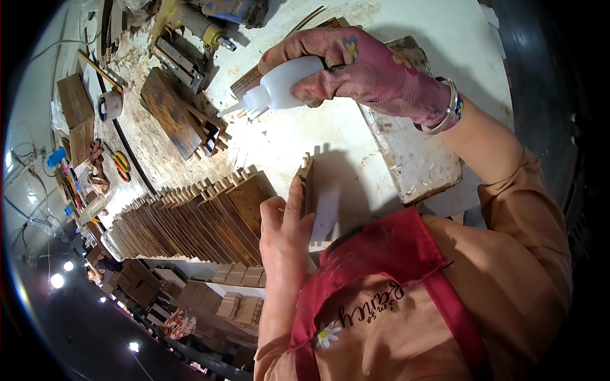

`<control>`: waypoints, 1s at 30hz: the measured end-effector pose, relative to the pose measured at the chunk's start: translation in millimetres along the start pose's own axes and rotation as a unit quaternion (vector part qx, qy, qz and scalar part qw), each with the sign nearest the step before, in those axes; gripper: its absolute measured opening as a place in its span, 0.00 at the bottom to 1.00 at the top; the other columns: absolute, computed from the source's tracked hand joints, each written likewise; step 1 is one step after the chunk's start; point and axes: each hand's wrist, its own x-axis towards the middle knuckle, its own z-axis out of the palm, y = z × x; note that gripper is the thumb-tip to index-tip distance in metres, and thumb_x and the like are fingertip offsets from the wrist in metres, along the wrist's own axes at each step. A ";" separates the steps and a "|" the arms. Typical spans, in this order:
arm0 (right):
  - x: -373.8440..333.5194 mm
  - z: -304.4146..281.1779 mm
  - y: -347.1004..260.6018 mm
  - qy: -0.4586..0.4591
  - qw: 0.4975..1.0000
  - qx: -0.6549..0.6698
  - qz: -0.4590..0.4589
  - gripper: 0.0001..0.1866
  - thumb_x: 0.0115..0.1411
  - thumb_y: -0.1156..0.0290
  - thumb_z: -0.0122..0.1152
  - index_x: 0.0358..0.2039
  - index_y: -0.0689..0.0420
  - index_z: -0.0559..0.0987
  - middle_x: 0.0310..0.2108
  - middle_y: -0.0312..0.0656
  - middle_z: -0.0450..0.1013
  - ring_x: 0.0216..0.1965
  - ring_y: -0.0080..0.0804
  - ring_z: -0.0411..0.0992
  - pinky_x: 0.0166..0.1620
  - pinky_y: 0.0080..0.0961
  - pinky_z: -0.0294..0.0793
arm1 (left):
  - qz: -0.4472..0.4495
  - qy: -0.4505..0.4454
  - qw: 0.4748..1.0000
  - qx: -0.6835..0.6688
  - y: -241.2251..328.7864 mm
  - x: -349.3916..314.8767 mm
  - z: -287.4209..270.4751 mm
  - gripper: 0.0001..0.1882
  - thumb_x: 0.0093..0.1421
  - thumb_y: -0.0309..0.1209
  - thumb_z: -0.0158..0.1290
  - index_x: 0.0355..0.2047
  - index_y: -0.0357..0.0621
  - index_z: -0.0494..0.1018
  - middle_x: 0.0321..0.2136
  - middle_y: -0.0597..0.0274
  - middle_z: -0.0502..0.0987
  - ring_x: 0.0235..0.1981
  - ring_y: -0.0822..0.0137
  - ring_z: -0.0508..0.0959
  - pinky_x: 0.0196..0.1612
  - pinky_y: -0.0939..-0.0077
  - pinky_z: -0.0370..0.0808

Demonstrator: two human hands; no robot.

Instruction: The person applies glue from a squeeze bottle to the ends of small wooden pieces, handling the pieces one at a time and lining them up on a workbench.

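My right hand [372, 73], in a pinkish-purple glove, is wrapped round a white squeeze bottle [287, 81]. The bottle lies tilted in the air, its thin nozzle pointing left and a little down. Below it, my bare left hand [284, 233] grips a dark brown wooden board [309, 185] standing on edge, index finger stretched along its top. Pale dowels stick out of the board's far end. Close by on the left stands a long row of similar dark boards [210, 219], pegs showing along their upper ends.
A worn white slab [416, 149] lies right of the board. Further back are an assembled wooden piece [175, 114] with pegs, a yellowish power tool [194, 26], yellow-handled scissors [121, 166] and a tape roll [110, 105]. Stacked boxes [136, 279] stand beyond the table's left edge.
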 end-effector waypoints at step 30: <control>5.8 -3.7 18.0 -0.009 0.998 -0.061 -0.029 0.17 0.56 0.75 0.64 0.47 0.58 0.78 0.37 0.37 0.77 0.35 0.18 0.72 0.37 0.15 0.73 | 0.041 0.001 0.999 0.002 -13.9 7.1 -2.0 0.42 0.39 0.26 0.69 0.58 0.55 0.69 0.39 0.62 0.69 0.30 0.71 0.72 0.26 0.78 0.76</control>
